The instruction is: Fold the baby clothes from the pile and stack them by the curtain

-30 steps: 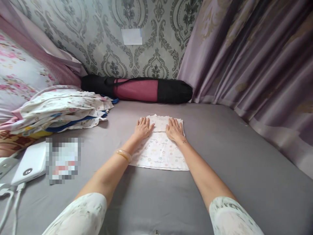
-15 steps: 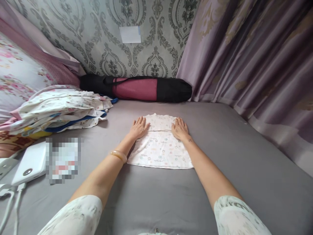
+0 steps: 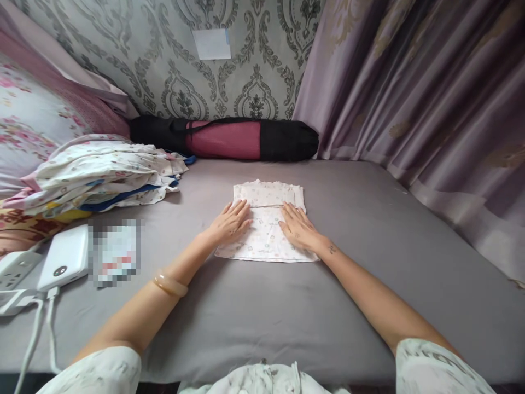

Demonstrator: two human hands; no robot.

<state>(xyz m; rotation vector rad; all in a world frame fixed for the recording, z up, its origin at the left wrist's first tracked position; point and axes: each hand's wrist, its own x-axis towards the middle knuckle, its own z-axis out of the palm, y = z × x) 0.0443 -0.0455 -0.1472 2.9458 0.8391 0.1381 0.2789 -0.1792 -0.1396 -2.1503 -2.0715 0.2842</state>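
Observation:
A small white printed shirt (image 3: 264,241) lies flat in front of me, its upper part folded across so that a crosswise edge shows near the middle. My left hand (image 3: 232,221) rests on the shirt's left side, palm down with the fingers stretched out. On the right side my right hand (image 3: 299,225) lies the same way, fingers flat and pointing away from me. Neither hand grips the cloth. Both palms hide parts of the side edges.
A grey sheet (image 3: 369,230) covers the bed. Piled clothes (image 3: 106,169) lie at the left, with a white power bank (image 3: 65,257), its cable, and a power strip (image 3: 18,268) nearer. A black and pink long bag (image 3: 223,139) lies along the wall; a purple curtain (image 3: 369,82) hangs right.
Both hands have slid toward me along the shirt, from its upper corners to its middle. More of the folded upper part now shows. The view has shifted slightly.

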